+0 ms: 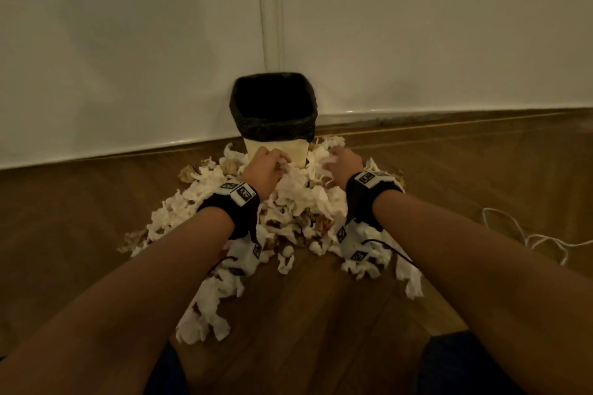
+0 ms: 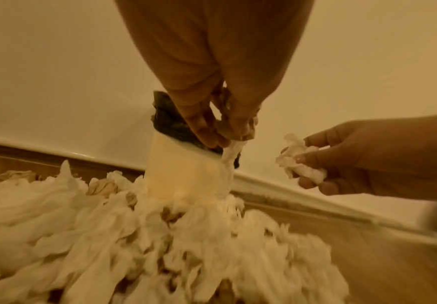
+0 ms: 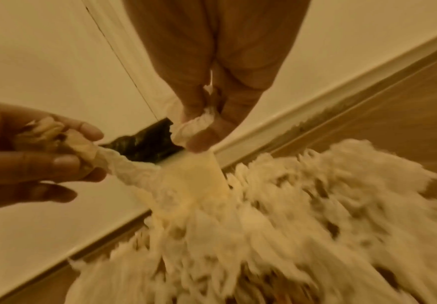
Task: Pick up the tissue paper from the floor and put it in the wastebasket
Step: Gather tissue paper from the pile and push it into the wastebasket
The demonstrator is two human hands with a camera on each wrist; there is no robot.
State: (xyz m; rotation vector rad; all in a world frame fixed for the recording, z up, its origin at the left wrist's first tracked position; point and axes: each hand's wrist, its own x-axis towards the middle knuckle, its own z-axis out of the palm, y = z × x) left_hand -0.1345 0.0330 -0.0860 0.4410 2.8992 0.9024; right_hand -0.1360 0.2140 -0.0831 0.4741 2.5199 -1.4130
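Note:
A cream wastebasket (image 1: 290, 154) with a black liner (image 1: 272, 125) stands in the wall corner. A big heap of crumpled white tissue paper (image 1: 298, 202) spreads over the floor in front of it. My left hand (image 1: 268, 163) pinches a long strand of tissue (image 2: 231, 152) that trails down to the heap, just in front of the basket. My right hand (image 1: 341, 160) grips a small crumpled wad of tissue (image 3: 195, 127), lifted off the heap, to the right of the basket. The left hand (image 3: 56, 156) and its strand (image 3: 124, 166) also show in the right wrist view.
White walls (image 1: 128, 42) meet behind the basket, with a door frame edge (image 1: 271, 9). The floor (image 1: 321, 314) is wood. A white cord (image 1: 526, 234) lies on the floor at the right. Dark trouser legs (image 1: 465, 369) show at the bottom.

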